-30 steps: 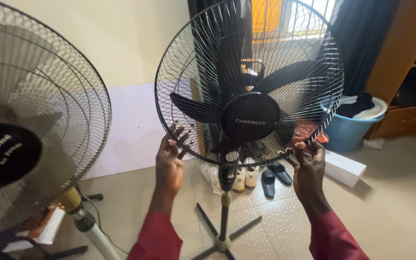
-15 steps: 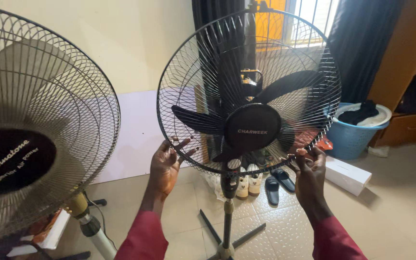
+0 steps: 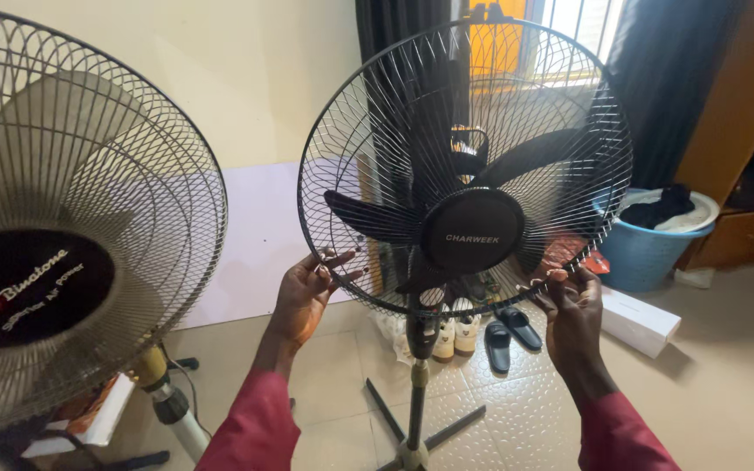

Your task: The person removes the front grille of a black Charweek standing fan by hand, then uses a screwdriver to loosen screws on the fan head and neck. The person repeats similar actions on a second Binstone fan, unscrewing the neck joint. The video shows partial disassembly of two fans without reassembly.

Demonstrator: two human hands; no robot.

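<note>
A: Tiled floor (image 3: 726, 366), cream wall, curtained window behind. Black standing fan (image 3: 471, 234) upright on its cross-shaped base in mid-room. Both hands at the lower rim of its wire front guard (image 3: 368, 131).

B: Finger state?

A: Left hand (image 3: 303, 292): fingers spread and loosely curled, tips against the lower-left rim, not clenched. Right hand (image 3: 573, 305): fingertips pinched on the lower-right rim, apparently at a small clip; the clip itself is too small to confirm.

B: Judgement on working the rim well?

A: Left hand should steady the guard while the right does the fine work, so the wires do not flex. Fingers stay on the outer ring, clear of the black blades (image 3: 377, 218) behind the grille. The head tilts easily on the pole (image 3: 415, 384), so light, even pressure.

B: Surroundings?

A: Sandals (image 3: 508, 331) and pale shoes on the floor behind the pole. White box (image 3: 643, 318) and blue basket (image 3: 647, 249) to the right. Second fan (image 3: 63, 262), larger in view, close at left.
</note>
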